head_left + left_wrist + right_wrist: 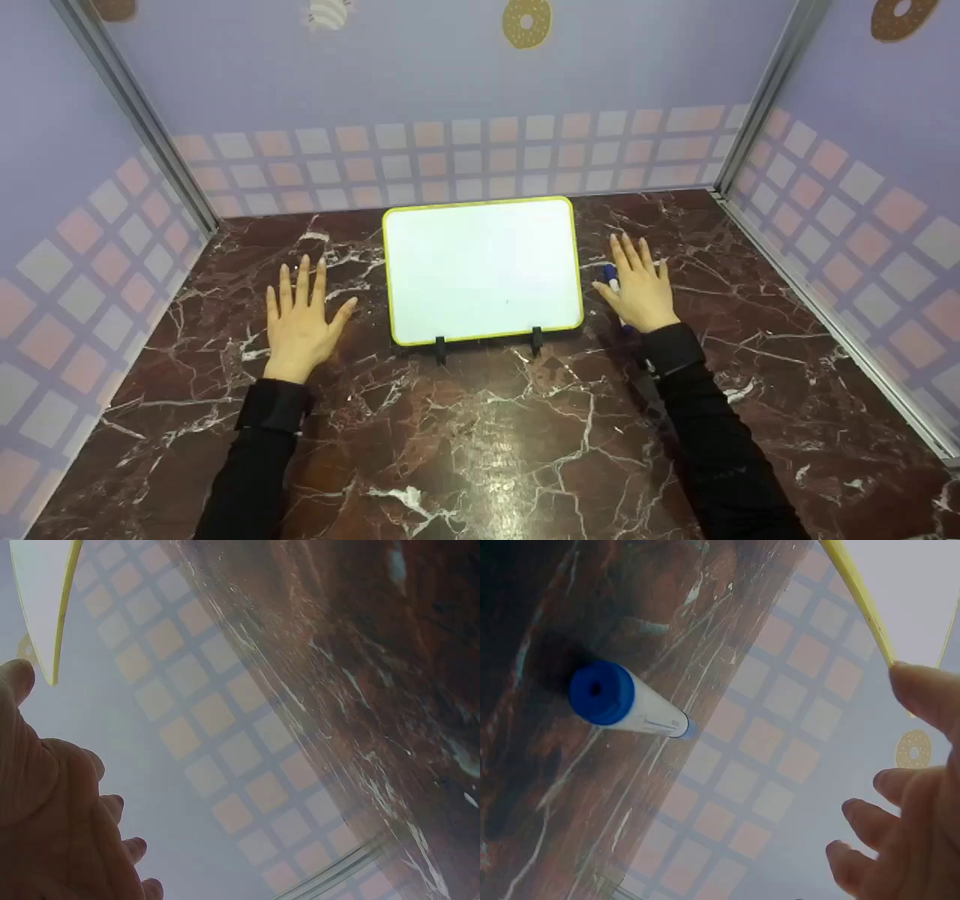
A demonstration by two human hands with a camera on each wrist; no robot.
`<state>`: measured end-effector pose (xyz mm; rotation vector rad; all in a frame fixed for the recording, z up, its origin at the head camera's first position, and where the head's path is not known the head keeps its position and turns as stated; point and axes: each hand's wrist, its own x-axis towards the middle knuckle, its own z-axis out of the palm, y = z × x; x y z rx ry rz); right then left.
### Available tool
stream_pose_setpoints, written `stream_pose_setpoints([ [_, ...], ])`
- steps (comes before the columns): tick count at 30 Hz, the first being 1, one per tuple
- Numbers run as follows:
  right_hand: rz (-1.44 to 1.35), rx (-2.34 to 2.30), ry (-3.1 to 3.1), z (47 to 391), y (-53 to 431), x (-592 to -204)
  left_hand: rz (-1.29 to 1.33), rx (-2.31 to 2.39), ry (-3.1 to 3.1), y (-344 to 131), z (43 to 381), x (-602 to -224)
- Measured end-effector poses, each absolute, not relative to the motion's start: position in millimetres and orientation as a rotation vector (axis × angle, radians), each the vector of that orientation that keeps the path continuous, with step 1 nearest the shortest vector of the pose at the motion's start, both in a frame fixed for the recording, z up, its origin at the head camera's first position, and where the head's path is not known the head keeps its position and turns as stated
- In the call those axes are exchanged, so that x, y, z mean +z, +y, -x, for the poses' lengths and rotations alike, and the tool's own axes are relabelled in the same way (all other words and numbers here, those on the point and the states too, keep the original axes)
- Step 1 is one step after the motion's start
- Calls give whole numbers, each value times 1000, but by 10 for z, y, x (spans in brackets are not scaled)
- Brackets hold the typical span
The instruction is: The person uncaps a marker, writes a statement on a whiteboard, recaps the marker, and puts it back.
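Both hands lie flat, fingers straight, holding nothing, on the dark red marble counter (pixel 480 450): left hand (pixel 300 326) beside the yellow-rimmed whiteboard (pixel 481 268), right hand (pixel 643 289) over a blue-capped white marker (pixel 622 701).

Marker (pixel 612 279) mostly hidden under right hand (pixel 640 289) (blue end showing).

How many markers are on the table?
1. The blue marker lies on the table just right of the whiteboard, partly under the right hand. Others could be hidden under the hands.

head cam looks down, 2 wrist cams low, all share whiteboard (pixel 482 268)
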<state>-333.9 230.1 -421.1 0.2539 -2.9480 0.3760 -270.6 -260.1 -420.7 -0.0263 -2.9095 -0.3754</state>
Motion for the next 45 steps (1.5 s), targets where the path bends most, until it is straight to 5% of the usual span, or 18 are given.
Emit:
stream_pose_setpoints([
  [18,51,369,-3032,3363,2355,-4379,24,-407,-2949,-2635,2715,-4172],
  [33,-53,418,-3006,3367,2398,-4438,18,-422,-2951,-2646,2714,-4160],
  [45,-44,509,-2849,3290,2511,-4135,13,-425,-2922,-2662,2696,-4167],
])
